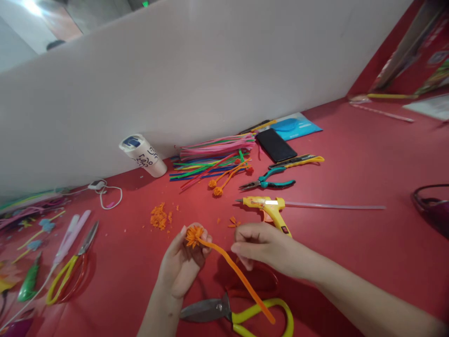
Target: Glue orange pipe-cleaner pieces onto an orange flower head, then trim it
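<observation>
My orange flower (194, 236) looked fuzzy and matt; the glue gun (257, 202) was smooth plastic, the nearest scissors' blades (205, 310) dull metal.

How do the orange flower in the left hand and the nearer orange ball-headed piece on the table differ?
The held flower has a spread, spiky head; the ball-headed piece has a compact, round one. The held flower is in the left hand; the ball-headed piece lies on the table. As seen, the held flower's stem slants down to the right; the ball-headed piece's, up to the right. Both are orange.
</observation>
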